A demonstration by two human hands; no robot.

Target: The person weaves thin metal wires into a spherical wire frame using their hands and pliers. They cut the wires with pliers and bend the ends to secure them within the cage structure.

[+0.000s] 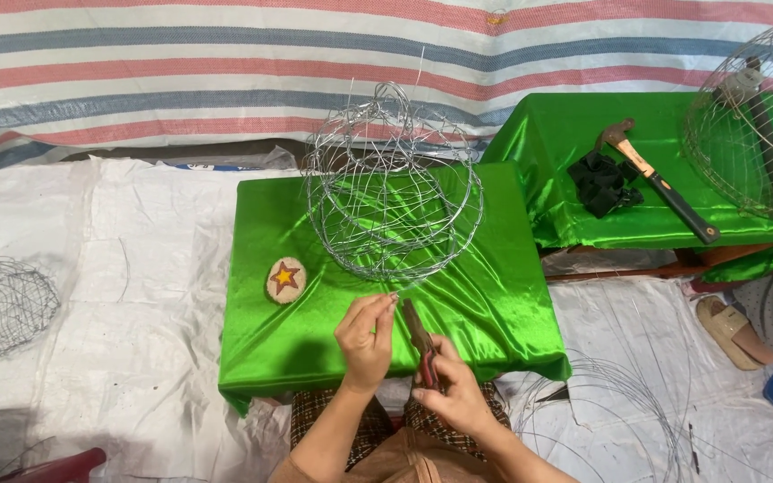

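A rounded wire frame (392,188) of thin silvery wire stands on a small table draped in shiny green cloth (485,295). My left hand (366,335) pinches a thin wire end at the frame's lower front edge, fingers closed on it. My right hand (451,385) grips red-handled pliers (420,344), jaws pointing up toward the frame, just right of the left hand. Both hands hover over the table's near edge, above my lap in checked cloth.
A round wooden disc with a red and yellow star (285,279) lies left on the table. A second green table holds a hammer (657,178), black cloth (603,183) and another wire frame (756,121). A wire mesh ball (2,304) and loose wire coils (619,402) lie on white sheeting. Sandals (731,333) sit at right.
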